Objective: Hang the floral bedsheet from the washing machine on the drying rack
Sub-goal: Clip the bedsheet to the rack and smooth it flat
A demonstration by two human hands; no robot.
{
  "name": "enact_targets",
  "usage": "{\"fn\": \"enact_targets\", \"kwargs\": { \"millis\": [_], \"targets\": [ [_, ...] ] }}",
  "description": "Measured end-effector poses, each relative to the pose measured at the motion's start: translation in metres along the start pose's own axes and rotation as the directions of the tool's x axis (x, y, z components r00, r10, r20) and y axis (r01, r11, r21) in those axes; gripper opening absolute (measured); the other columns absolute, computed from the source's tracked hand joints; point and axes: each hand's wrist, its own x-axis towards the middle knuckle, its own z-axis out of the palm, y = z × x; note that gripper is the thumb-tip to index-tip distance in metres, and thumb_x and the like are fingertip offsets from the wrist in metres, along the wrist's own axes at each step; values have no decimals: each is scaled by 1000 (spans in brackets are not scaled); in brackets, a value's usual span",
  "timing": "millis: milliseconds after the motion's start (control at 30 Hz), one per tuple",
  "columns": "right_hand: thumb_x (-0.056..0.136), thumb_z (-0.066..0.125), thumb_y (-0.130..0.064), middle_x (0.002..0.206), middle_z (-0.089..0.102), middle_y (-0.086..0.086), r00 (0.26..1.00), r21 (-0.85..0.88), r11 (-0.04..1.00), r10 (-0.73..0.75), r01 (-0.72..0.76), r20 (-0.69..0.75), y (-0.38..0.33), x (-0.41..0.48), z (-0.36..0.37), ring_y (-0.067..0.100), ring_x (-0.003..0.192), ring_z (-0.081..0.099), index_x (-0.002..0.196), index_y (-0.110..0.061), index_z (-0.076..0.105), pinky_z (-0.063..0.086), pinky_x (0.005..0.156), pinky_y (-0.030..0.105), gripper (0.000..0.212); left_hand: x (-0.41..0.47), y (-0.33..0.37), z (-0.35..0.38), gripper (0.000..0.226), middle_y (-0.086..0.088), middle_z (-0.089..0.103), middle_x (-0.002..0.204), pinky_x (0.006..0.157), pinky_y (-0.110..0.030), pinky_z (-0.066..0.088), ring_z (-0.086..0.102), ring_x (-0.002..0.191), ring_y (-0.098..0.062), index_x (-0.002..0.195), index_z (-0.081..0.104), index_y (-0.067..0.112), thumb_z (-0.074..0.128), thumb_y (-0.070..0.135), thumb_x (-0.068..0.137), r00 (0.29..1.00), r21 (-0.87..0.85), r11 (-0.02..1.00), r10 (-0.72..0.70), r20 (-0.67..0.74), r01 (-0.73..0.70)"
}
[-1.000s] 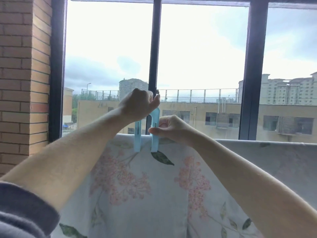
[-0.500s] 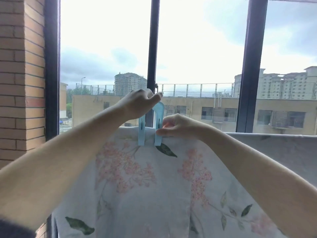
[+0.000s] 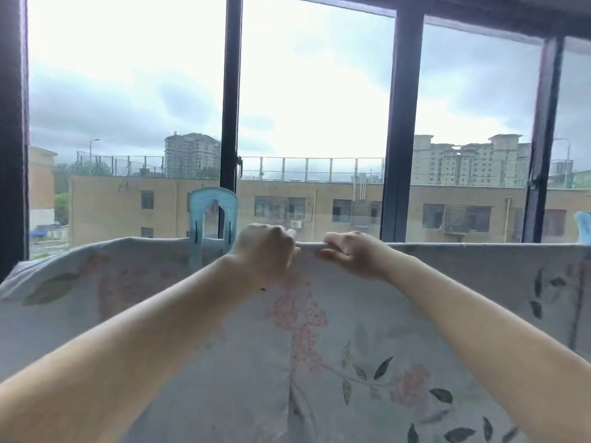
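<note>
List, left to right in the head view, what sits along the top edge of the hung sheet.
On the floral bedsheet: blue clip → left hand → right hand → blue object cut off at the frame's right edge.

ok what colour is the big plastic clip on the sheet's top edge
Light blue; the arched plastic clip sits over the pale floral bedsheet's top edge, shown in the head view.

Pale floral bedsheet (image 3: 319, 378), light blue peg (image 3: 212, 199).
Printed on pale grey-white with pink blossom clusters, thin stems, dark green and faded grey-green leaves. Ribbed, translucent light blue on the peg at the sheet's top edge. Near-black window frame (image 3: 401, 123); tan-yellow building (image 3: 105, 212), grey-white cloud beyond.
</note>
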Motion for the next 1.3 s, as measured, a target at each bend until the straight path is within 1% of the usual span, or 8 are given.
{"fn": "enact_targets", "kwargs": {
  "millis": [300, 500, 667, 767, 900, 1033, 1167, 1300],
  "targets": [
    [99, 45, -35, 133, 53, 4, 978, -29, 995, -101, 98, -181, 38, -27, 15, 25, 122, 47, 137, -20, 44, 31, 103, 38, 41, -8, 32, 16, 13, 0, 63, 83, 58, -29, 38, 64, 77, -22, 96, 60, 12, 56, 23, 93, 964, 17, 979, -197, -176, 203],
    [86, 59, -15, 121, 59, 1, 824, 173, 915, -229, 363, -518, 21, -51, 48, 19, 113, 55, 118, -13, 62, 43, 100, 33, 32, -63, 27, 39, 39, -10, 60, 121, 98, -46, 36, 56, 111, -33, 118, 60, 5, 44, 23, 88, 918, -110, 972, -233, -322, 208],
    [90, 61, -17, 105, 68, -1, 980, 698, 710, 58, 92, -188, -33, -56, 73, 10, 92, 63, 113, -10, 65, 51, 86, 22, 25, -136, 5, 34, 30, -9, 60, 97, 79, -44, 40, 55, 93, -33, 93, 63, 6, 40, 23, 83, 857, -132, 919, -393, -334, 370],
    [90, 63, -16, 110, 69, 1, 996, 845, 527, 61, -89, 67, -63, -49, 90, 9, 99, 63, 114, -10, 67, 48, 84, 15, 25, -180, -32, 34, 21, -21, 55, 97, 75, -50, 42, 52, 89, -41, 93, 58, 1, 53, 20, 85, 736, -162, 781, -623, -263, 603],
    [86, 64, -13, 100, 69, -6, 963, 924, 339, 256, -176, 90, -89, -44, 116, 18, 104, 63, 99, -26, 66, 49, 94, 38, 18, -223, -85, 34, 31, -25, 50, 110, 84, -57, 43, 47, 99, -44, 104, 54, 2, 66, 16, 79, 500, -242, 520, -854, -146, 819],
    [91, 60, -10, 101, 71, -1, 906, 942, 215, 391, -258, 159, -103, -50, 130, 22, 96, 67, 98, -28, 70, 54, 88, 40, 22, -246, -116, 34, 53, -17, 47, 118, 86, -53, 49, 53, 104, -37, 116, 45, 11, 68, 37, 77, 295, -632, 173, -951, 93, 756],
    [91, 58, -14, 104, 71, 11, 868, 919, 228, 459, -322, 190, -105, -53, 141, 31, 98, 66, 105, -16, 68, 52, 91, 53, 17, -261, -137, 38, 75, -19, 51, 126, 85, -43, 43, 53, 111, -37, 127, 43, 6, 61, 61, 79, 100, -647, -107, -956, 276, 755],
    [77, 59, -34, 104, 68, 15, 825, 883, 285, 537, -373, 175, -115, -47, 149, 36, 99, 64, 98, -18, 65, 50, 91, 52, 27, -281, -147, 42, 39, -12, 66, 101, 81, -41, 50, 63, 96, -33, 101, 59, 12, 61, 48, 86, 223, -768, -40, -946, 234, 639]
  ]
}}
